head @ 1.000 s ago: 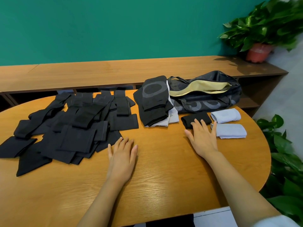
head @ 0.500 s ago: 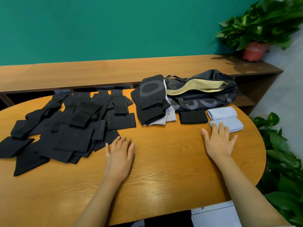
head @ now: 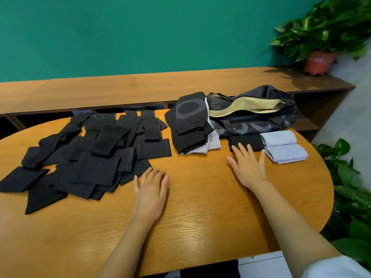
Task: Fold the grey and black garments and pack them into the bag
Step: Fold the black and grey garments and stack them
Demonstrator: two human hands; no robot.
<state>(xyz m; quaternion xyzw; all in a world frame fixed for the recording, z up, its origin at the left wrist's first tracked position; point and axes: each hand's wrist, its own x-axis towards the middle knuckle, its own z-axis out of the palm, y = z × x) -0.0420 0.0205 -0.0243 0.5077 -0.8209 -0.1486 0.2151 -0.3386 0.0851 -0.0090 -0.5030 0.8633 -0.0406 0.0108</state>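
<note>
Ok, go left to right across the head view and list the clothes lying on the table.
A spread of black pieces → stack of black and grey garments → folded black garment → two folded grey garments.

Bright even light, tabletop glare, wide-angle warping

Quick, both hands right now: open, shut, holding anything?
Left hand: open, flat on the table, holding nothing.
Right hand: open, spread, reaching the folded black garment, gripping nothing.

Office: wooden table (head: 200,217), potted plant (head: 319,61)
</note>
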